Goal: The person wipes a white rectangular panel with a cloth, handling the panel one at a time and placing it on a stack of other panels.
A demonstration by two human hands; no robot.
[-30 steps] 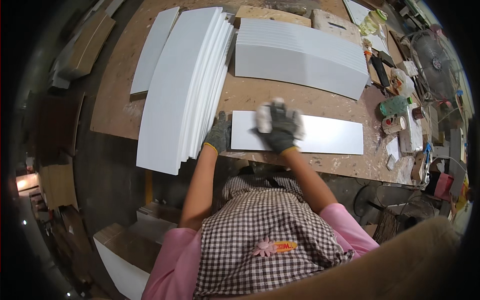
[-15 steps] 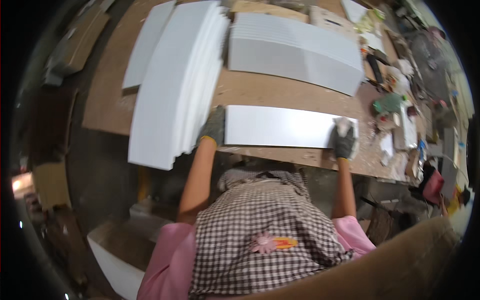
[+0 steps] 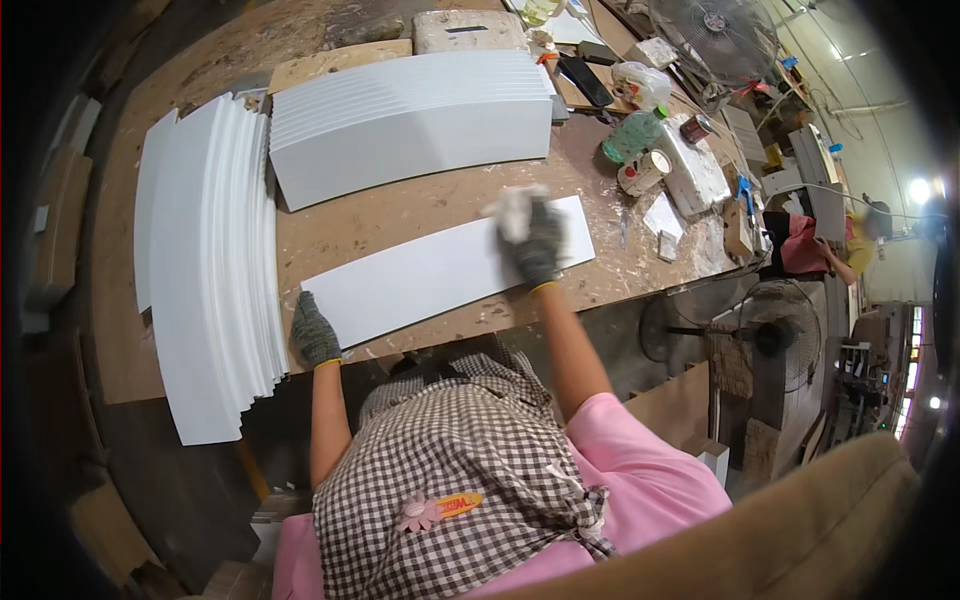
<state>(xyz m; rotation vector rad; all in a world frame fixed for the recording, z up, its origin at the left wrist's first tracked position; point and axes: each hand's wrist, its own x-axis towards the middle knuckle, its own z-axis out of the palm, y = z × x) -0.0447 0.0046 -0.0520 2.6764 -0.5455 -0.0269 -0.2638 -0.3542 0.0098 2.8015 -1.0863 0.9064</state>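
A long white panel [image 3: 420, 272] lies flat on the worktable, tilted up toward the right. My left hand [image 3: 316, 332], in a dark grey knit glove with a yellow cuff, lies against the panel's left short end, fingers stretched along that edge. On the panel's right part, my gloved right hand [image 3: 537, 245] presses a bunched white cloth [image 3: 512, 208] to the surface; both are smeared by motion. Left of my left hand stands a stack of long white panels [image 3: 200, 270]. Beyond the single panel, more white panels [image 3: 410, 130] lie in a stepped stack.
The brown worktable [image 3: 390, 215] is spotted with white specks. At its right are a green bottle [image 3: 632, 135], a white tub [image 3: 643, 172], a foam block [image 3: 692, 165] and a black phone [image 3: 585, 80]. Fans [image 3: 712, 30] stand beyond. Another person [image 3: 805, 245] is at far right.
My right hand has moved the cloth leftward from the panel's right end. My left hand stays at the left end. The view has turned, bringing more of the right side into sight.
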